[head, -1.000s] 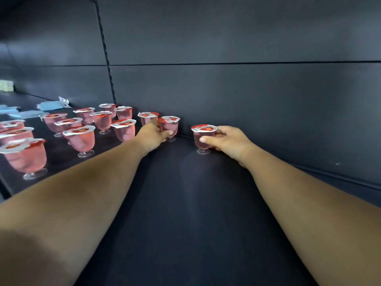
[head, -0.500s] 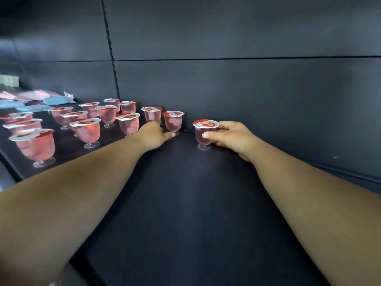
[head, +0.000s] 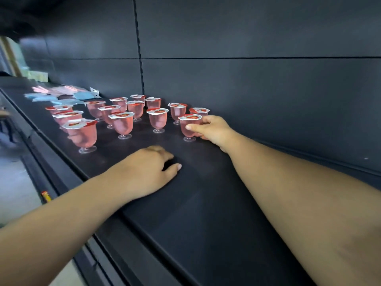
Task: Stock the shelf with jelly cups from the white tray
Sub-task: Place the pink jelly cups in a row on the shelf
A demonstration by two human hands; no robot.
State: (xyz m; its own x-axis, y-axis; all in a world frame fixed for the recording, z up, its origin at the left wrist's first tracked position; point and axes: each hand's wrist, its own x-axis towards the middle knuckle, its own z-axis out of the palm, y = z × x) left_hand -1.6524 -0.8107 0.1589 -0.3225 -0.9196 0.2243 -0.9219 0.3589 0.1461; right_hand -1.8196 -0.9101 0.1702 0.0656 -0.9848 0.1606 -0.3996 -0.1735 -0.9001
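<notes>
Several pink jelly cups with white and red foil lids stand in rows on the black shelf [head: 206, 203]. My right hand [head: 212, 129] grips one jelly cup [head: 189, 126] that stands on the shelf at the right end of the rows, thumb on its front. Just behind it stands another cup [head: 199, 110]. My left hand [head: 144, 172] hovers low over the bare shelf in front of the cups, fingers loosely curled and holding nothing. The white tray is out of view.
Blue and pink flat packets [head: 61, 96] lie at the far left of the shelf. The dark back panel [head: 247, 79] rises right behind the cups. The shelf's front edge [head: 68, 168] runs diagonally at left, with floor below. Bare shelf stretches to the right.
My left hand has let go of a back-row cup and drawn back toward me. My right hand has slid its cup forward and left, in front of that cup.
</notes>
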